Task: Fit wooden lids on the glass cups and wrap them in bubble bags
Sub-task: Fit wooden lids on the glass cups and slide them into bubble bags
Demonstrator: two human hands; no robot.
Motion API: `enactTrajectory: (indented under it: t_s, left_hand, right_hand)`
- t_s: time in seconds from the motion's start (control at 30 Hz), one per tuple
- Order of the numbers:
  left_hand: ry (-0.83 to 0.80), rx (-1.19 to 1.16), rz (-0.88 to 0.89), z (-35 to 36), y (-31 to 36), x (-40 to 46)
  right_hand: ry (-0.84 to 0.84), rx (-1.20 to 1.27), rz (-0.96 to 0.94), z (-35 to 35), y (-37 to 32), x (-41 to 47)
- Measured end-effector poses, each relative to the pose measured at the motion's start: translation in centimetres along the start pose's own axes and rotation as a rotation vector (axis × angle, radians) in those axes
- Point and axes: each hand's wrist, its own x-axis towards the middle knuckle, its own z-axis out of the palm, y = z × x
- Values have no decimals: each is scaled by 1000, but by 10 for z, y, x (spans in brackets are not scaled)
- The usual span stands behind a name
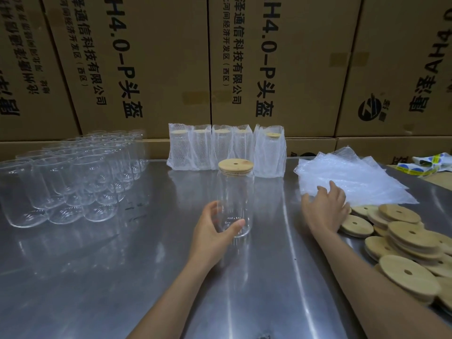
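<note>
Two cartons (151,69) printed "H4.0-P", lidded cup (235,199)

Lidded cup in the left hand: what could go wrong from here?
1. The left hand grips the lidded cup low, by its base only; lifting it could tip it or loosen the wooden lid.
2. The right hand touches the bubble bags, which overlap, so it may drag several.
3. The bare cups stand crowded nearby, easy to knock.
</note>
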Motion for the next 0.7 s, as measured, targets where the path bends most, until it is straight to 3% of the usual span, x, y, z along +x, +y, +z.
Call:
enactTrajectory:
  t_s: [0.4,0.53,0.7]
  left_hand:
    - [-5,-29,12,1,-3,1]
    - [-5,-29,17,2,-5,2]
    - [-12,-28,13,1,-2,0]
  right_hand:
    - [-146,-325,191,3,14,32]
    - [-33,-233,164,4,13,31]
    - [159,-61,2,3,14,26]
